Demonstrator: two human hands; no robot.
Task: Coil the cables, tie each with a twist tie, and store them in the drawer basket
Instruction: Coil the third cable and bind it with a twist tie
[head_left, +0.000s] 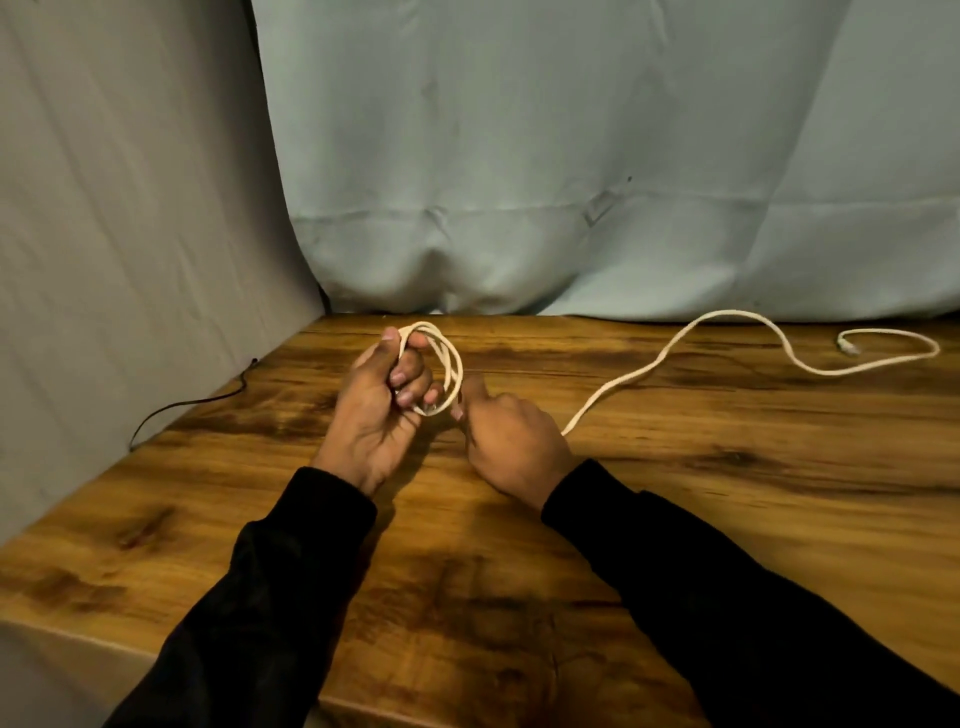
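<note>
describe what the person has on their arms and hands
Both arms are covered by long black sleeves, the left sleeve and the right sleeve, each ending at the wrist in a snug cuff. The cloth looks plain, with no marking to be seen. The left hand and the right hand are bare: no gloves, rings or watch show.

My bench (675, 467) of glossy, dark-grained wood, smooth white cable (670, 353) with a matt skin, wrinkled cloth backdrop (519, 156), my matt black fabric sleeves (727, 597).
</note>
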